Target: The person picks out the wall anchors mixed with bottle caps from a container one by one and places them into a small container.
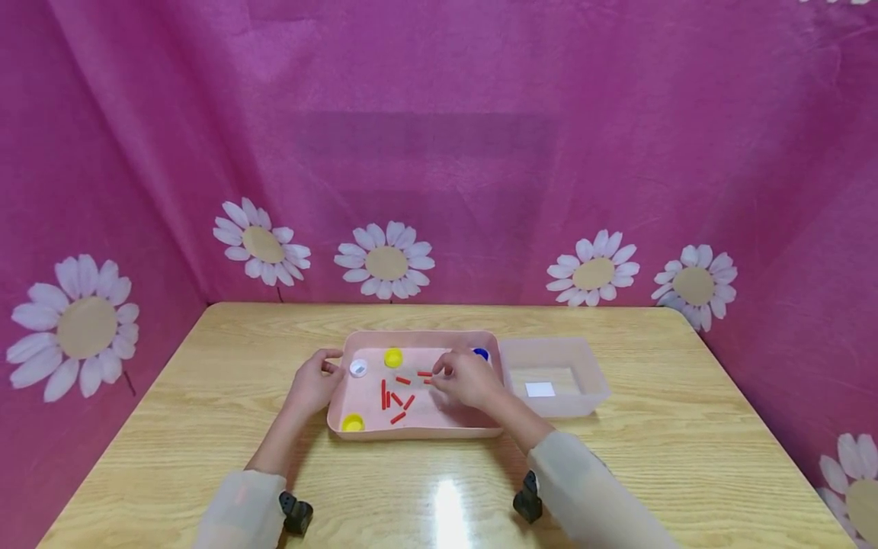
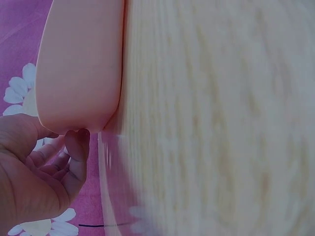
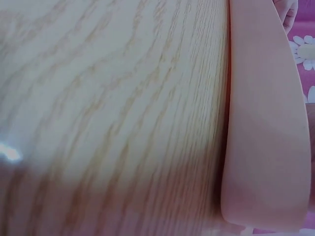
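A shallow pink tray (image 1: 418,432) lies on the table, with several short red sticks (image 1: 397,399) scattered over its floor. My left hand (image 1: 315,385) holds the tray's left end. In the left wrist view, the thumb and curled fingers of the left hand (image 2: 42,169) meet at the tray's end wall (image 2: 81,73). Over the tray's right half, my right hand (image 1: 468,379) has its thumb and fingertips together at the end of a red stick (image 1: 428,382), partly hidden by them. Another red stick (image 1: 424,374) lies right beside those fingertips.
Inside the tray are two yellow cups, one at the back (image 1: 393,357) and one front left (image 1: 353,423), a white cup (image 1: 358,368) and a blue cup (image 1: 482,354). A translucent bin (image 1: 590,374) with a white card (image 1: 539,390) stands against the tray's right side.
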`<state>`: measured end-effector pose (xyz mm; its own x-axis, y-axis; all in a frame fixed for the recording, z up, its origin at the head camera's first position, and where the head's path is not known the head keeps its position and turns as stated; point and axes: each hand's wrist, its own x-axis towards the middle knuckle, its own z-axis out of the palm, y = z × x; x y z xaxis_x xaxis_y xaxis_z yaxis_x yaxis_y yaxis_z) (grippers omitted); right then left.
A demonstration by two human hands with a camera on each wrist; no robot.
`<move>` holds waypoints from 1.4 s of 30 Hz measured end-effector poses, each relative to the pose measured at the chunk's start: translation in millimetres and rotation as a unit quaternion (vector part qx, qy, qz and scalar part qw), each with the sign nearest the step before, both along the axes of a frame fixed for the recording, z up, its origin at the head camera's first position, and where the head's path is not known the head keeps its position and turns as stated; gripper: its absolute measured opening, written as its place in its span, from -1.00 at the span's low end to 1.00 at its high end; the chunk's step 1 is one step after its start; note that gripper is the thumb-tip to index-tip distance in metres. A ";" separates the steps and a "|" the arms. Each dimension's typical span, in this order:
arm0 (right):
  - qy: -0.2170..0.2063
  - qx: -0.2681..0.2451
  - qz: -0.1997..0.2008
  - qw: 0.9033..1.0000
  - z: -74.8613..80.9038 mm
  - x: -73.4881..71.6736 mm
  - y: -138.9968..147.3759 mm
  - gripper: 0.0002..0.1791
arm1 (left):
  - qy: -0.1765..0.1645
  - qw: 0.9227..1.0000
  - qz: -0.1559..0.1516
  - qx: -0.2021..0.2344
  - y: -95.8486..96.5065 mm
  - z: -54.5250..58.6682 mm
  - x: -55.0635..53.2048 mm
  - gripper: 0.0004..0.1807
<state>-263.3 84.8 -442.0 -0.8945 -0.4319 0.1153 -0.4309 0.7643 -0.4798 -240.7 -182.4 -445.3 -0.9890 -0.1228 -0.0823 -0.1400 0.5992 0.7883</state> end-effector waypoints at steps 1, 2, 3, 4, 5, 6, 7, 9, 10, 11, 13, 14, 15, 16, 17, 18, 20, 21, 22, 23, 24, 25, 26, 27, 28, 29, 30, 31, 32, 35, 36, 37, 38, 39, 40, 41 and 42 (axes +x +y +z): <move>0.002 0.005 0.002 1.000 -0.9 -0.7 -0.4 -0.87 | -0.001 1.000 0.001 0.001 0.1 -0.2 0.2 -0.58; 0.005 0.010 0.002 1.000 -1.8 -1.4 -1.1 -0.88 | -0.002 1.000 0.001 0.003 0.2 -0.3 0.6 -0.58; 0.007 0.016 0.002 1.000 -2.6 -1.9 -1.7 -0.88 | -0.003 1.000 0.002 0.005 0.4 -0.3 1.0 -0.58; 0.005 0.020 0.000 1.000 -3.2 -2.4 -2.3 -0.88 | -0.004 1.000 0.002 0.007 0.5 -0.6 1.2 -0.58; -0.001 0.024 -0.003 1.000 -3.7 -2.8 -3.0 -0.88 | -0.003 1.000 0.002 0.008 0.6 -0.7 1.3 -0.58; -0.005 0.027 -0.006 1.000 -4.1 -3.1 -3.6 -0.88 | -0.002 1.000 0.002 0.009 0.6 -1.1 1.2 -0.58; -0.009 0.031 -0.008 0.999 -4.6 -3.5 -4.1 -0.88 | 0.000 1.000 0.002 0.011 1.0 -1.0 1.3 -0.59; -0.018 0.035 -0.013 0.999 -5.3 -3.9 -5.0 -0.88 | 0.002 1.000 0.002 0.014 1.1 -1.5 1.0 -0.59; -0.022 0.036 -0.016 0.999 -5.7 -4.0 -5.3 -0.89 | 0.005 1.000 0.001 0.014 1.2 -1.8 0.7 -0.59; -0.024 0.035 -0.017 0.999 -6.3 -4.2 -5.4 -0.89 | 0.005 1.000 0.000 0.015 1.3 -2.0 0.5 -0.59; -0.021 0.035 -0.018 0.999 -7.8 -4.6 -5.3 -0.90 | 0.006 1.000 0.000 0.016 1.5 -2.3 0.4 -0.59; -0.019 0.034 -0.019 0.999 -8.4 -4.5 -5.3 -0.90 | 0.005 1.000 0.000 0.016 1.5 -2.6 0.3 -0.59; -0.018 0.033 -0.018 0.999 -9.1 -4.5 -5.2 -0.91 | 0.004 1.000 0.001 0.016 1.4 -2.8 0.4 -0.59; -0.015 0.032 -0.017 0.999 -9.8 -4.5 -5.0 -0.91 | 0.004 1.000 0.001 0.015 1.6 -2.9 0.5 -0.59; -0.014 0.030 -0.016 0.999 -10.6 -4.5 -4.9 -0.91 | 0.003 1.000 0.001 0.015 1.5 -3.1 0.5 -0.59; -0.011 0.031 -0.016 0.999 -11.3 -4.6 -4.8 -0.91 | 0.003 1.000 0.001 0.015 1.6 -3.2 0.6 -0.59; -0.010 0.030 -0.017 0.999 -12.4 -4.7 -4.8 -0.91 | 0.001 1.000 0.001 0.016 1.7 -3.5 0.7 -0.58; -0.011 0.030 -0.019 0.999 -12.8 -4.7 -4.9 -0.91 | 0.000 1.000 0.001 0.016 1.8 -3.4 0.8 -0.58; -0.011 0.031 -0.021 0.999 -13.2 -4.9 -5.0 -0.91 | -0.001 1.000 0.001 0.017 2.1 -3.3 1.0 -0.58; -0.013 0.030 -0.022 0.999 -13.5 -5.0 -5.0 -0.91 | -0.002 1.000 0.002 0.018 2.1 -3.3 1.0 -0.58; -0.013 0.031 -0.024 0.999 -13.8 -5.3 -5.1 -0.91 | -0.002 1.000 0.002 0.018 2.3 -3.2 1.1 -0.58; -0.012 0.030 -0.024 0.999 -13.8 -5.2 -5.3 -0.91 | -0.003 1.000 0.002 0.019 2.3 -3.4 1.1 -0.58; -0.012 0.030 -0.025 0.999 -14.0 -5.3 -5.7 -0.92 | -0.004 1.000 0.003 0.019 2.3 -3.5 1.2 -0.58; -0.010 0.029 -0.025 0.999 -14.1 -5.4 -6.2 -0.92 | -0.005 1.000 0.004 0.020 2.3 -3.4 1.5 -0.58; -0.013 0.028 -0.027 0.999 -14.3 -5.5 -6.7 -0.92 | -0.005 1.000 0.005 0.020 2.2 -3.4 1.6 -0.58; -0.016 0.025 -0.029 0.999 -14.2 -5.5 -7.4 -0.92 | -0.005 1.000 0.005 0.020 2.0 -3.5 1.7 -0.58; -0.020 0.023 -0.032 0.999 -14.0 -5.6 -8.2 -0.92 | -0.006 1.000 0.006 0.020 1.9 -3.4 1.9 -0.58; -0.026 0.021 -0.036 0.999 -13.5 -5.3 -9.0 -0.92 | -0.006 1.000 0.006 0.019 1.7 -3.2 2.0 -0.58; -0.035 0.017 -0.041 0.998 -13.1 -5.3 -9.8 -0.92 | -0.005 1.000 0.006 0.019 1.5 -2.9 2.1 -0.58; -0.053 0.006 -0.050 0.997 -9.8 -4.9 -10.9 -0.91 | 0.000 1.000 0.004 0.015 1.0 -1.9 1.9 -0.59; -0.056 0.005 -0.051 0.997 -8.6 -4.7 -10.9 -0.90 | 0.001 1.000 0.004 0.015 0.8 -1.8 1.8 -0.59; -0.057 0.003 -0.052 0.997 -7.2 -4.5 -10.8 -0.90 | 0.003 1.000 0.004 0.014 0.6 -1.4 1.8 -0.59; -0.053 0.003 -0.050 0.997 -5.7 -4.4 -10.5 -0.90 | 0.004 1.000 0.003 0.014 0.5 -1.1 1.8 -0.59; -0.046 0.003 -0.046 0.998 -4.1 -4.3 -10.1 -0.90 | 0.003 1.000 0.003 0.013 0.3 -0.8 1.9 -0.59; -0.036 0.005 -0.043 0.998 -2.4 -4.2 -9.6 -0.91 | 0.004 1.000 0.003 0.014 0.0 -0.6 1.9 -0.59; -0.026 0.004 -0.039 0.999 -0.6 -4.0 -9.0 -0.92 | 0.003 1.000 0.002 0.013 -0.5 -0.6 1.9 -0.59; -0.013 0.004 -0.034 0.999 1.2 -3.9 -8.4 -0.92 | 0.003 1.000 0.001 0.012 -0.7 -0.5 1.9 -0.59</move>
